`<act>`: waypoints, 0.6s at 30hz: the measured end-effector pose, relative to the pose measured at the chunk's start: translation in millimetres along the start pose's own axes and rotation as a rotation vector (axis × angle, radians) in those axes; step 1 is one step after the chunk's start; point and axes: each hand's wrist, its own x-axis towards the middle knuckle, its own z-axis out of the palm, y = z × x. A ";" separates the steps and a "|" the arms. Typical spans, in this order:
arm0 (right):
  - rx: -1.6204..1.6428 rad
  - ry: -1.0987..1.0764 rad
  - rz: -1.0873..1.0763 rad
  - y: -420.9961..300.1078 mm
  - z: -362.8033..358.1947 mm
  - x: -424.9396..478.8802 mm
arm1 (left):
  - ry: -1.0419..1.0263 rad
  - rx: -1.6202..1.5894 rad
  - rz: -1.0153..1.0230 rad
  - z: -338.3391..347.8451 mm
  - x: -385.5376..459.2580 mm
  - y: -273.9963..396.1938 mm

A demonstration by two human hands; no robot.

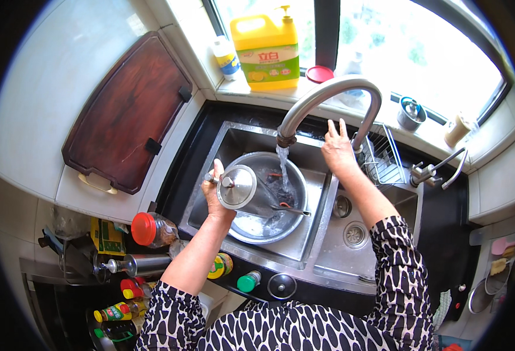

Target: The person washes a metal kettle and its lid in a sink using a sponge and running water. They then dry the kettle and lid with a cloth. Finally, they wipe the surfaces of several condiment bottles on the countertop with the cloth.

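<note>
My left hand (216,193) grips the handle of a lidded stainless steel pot (257,197) with a thin spout. The pot is tilted over a round metal basin (299,175) in the larger sink bowl (314,184). Water (284,164) runs from the curved faucet (327,94) into the basin, where dark matter and some reddish pieces lie. My right hand (338,151) is beside the faucet's base, two fingers raised and apart. Its other fingers are mostly hidden, and no held object shows.
A smaller sink bowl (332,250) adjoins on the right, below a wire rack (382,158). A yellow detergent jug (266,52) stands on the sill. At left are a wooden cutting board (130,114), a red-lidded jar (152,230) and several bottles. A small glass lid (281,286) lies at the front edge.
</note>
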 end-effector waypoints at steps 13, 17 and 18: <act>1.614 0.033 0.102 -57.0 -91.1 -124.8 | -0.022 0.028 -0.029 9.2 -20.6 13.4; 1.811 0.156 0.222 -73.5 -128.0 -173.0 | -0.288 0.035 -0.103 32.7 -47.0 10.5; 1.755 0.277 0.260 -74.0 -129.5 -181.4 | -0.314 0.039 -0.121 46.6 -58.0 7.1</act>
